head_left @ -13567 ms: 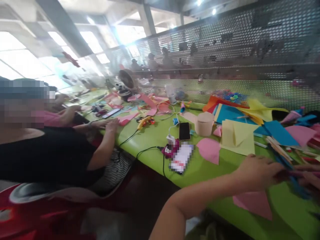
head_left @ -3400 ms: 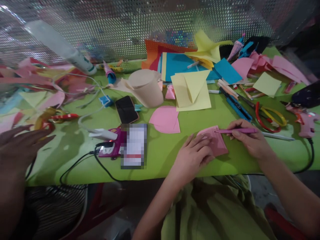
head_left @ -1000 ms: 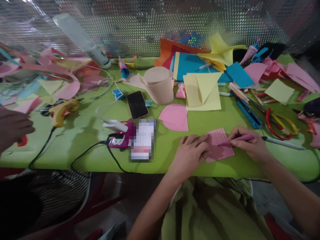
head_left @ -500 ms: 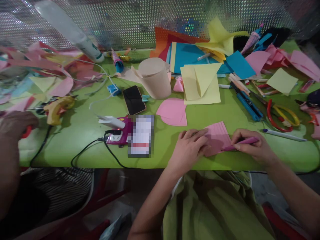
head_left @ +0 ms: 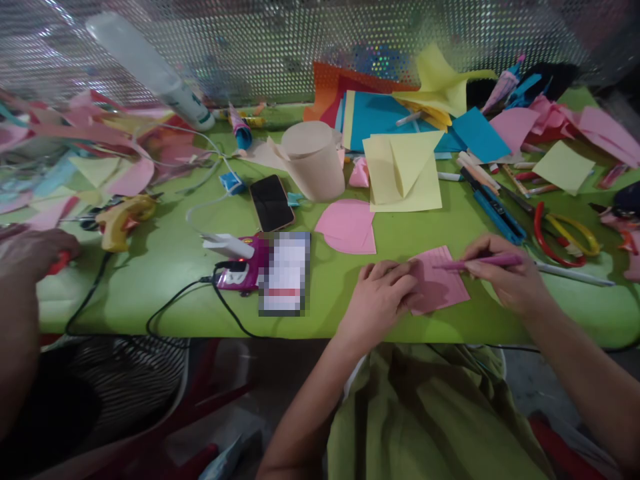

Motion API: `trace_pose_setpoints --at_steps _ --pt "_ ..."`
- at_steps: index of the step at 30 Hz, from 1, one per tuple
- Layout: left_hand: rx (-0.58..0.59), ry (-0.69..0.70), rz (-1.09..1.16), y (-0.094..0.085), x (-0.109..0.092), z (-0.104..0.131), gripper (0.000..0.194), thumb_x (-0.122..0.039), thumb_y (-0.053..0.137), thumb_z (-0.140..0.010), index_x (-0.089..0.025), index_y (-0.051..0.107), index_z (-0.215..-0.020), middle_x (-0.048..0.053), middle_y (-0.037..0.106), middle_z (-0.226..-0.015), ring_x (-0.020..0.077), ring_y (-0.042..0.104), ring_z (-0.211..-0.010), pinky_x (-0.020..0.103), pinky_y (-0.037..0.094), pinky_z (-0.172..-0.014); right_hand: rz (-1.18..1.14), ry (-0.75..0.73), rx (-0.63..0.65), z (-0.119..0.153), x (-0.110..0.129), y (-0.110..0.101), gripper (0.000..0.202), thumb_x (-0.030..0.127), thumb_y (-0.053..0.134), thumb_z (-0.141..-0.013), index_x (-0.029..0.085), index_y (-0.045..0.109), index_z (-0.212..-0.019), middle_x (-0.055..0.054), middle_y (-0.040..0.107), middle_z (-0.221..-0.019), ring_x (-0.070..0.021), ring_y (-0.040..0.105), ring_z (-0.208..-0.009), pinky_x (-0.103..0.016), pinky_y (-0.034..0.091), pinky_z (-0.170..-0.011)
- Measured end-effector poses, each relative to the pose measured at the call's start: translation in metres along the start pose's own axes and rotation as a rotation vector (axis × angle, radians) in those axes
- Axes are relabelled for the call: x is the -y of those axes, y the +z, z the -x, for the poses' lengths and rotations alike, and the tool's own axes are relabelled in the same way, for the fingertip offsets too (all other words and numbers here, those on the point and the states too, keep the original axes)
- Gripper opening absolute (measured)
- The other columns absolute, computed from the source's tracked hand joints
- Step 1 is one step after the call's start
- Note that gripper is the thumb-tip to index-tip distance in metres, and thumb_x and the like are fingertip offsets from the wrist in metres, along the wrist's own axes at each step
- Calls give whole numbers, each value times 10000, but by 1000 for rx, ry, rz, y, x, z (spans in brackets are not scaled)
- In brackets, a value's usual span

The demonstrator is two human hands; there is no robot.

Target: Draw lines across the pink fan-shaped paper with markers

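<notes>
A stack of pink paper sheets [head_left: 440, 283] lies near the table's front edge. My left hand [head_left: 383, 293] rests flat on its left side, fingers spread and pressing it down. In my right hand [head_left: 505, 273] is a pink pen [head_left: 483, 262], pinched between the fingers, its tip over the upper part of the top sheet. Rounded pink paper pieces [head_left: 347, 227] lie up and to the left of my left hand. Above them are folded pale yellow sheets [head_left: 405, 173]. A white pen [head_left: 575, 274] lies right of my right hand.
At the far left another person's hand [head_left: 40, 253] holds something red beside a yellow glue gun [head_left: 120, 220]. Two phones, a purple power strip [head_left: 240, 273], and a paper roll [head_left: 315, 163] stand left of centre. Scissors [head_left: 565, 233] and a blue cutter [head_left: 500, 213] lie right.
My right hand has lifted the pen from the lower right of the pink sheet up to its upper part. My left hand stays in place. The view has shifted slightly.
</notes>
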State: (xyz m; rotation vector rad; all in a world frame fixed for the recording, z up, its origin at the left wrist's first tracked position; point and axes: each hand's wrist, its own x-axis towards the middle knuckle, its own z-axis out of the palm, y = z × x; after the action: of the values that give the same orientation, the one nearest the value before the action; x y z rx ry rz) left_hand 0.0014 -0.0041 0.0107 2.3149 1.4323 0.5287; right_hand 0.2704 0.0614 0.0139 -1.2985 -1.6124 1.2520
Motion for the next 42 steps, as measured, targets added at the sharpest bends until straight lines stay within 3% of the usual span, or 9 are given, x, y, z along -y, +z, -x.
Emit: trace_pose_setpoints --at_steps 6,19,42 --pt "8 -7 17 0 0 0 217 -446 589 -1100 -258 691 -1066 -9 668 -1561 270 601 -1305 483 425 -1031 159 30 -21 -21 10 14 178 443 735 -945 266 745 -941 -47 755 -939 -251 662 -893 -392 505 -786" --pt "28 -14 26 -3 -1 -1 233 -443 557 -1115 -255 691 -1081 -22 653 -1578 285 599 -1307 506 430 -1040 247 21 -16 -20 6 13 134 413 712 -924 283 739 -925 -30 742 -908 -265 666 -885 -407 484 -768" --pt "21 -22 35 -2 -1 -2 190 -425 606 -1096 -265 707 -1080 -8 663 -1566 274 593 -1324 479 417 -1058 140 23 125 11 15 10 91 320 720 -849 267 732 -776 -11 704 -780 -221 616 -758 -352 436 -673"
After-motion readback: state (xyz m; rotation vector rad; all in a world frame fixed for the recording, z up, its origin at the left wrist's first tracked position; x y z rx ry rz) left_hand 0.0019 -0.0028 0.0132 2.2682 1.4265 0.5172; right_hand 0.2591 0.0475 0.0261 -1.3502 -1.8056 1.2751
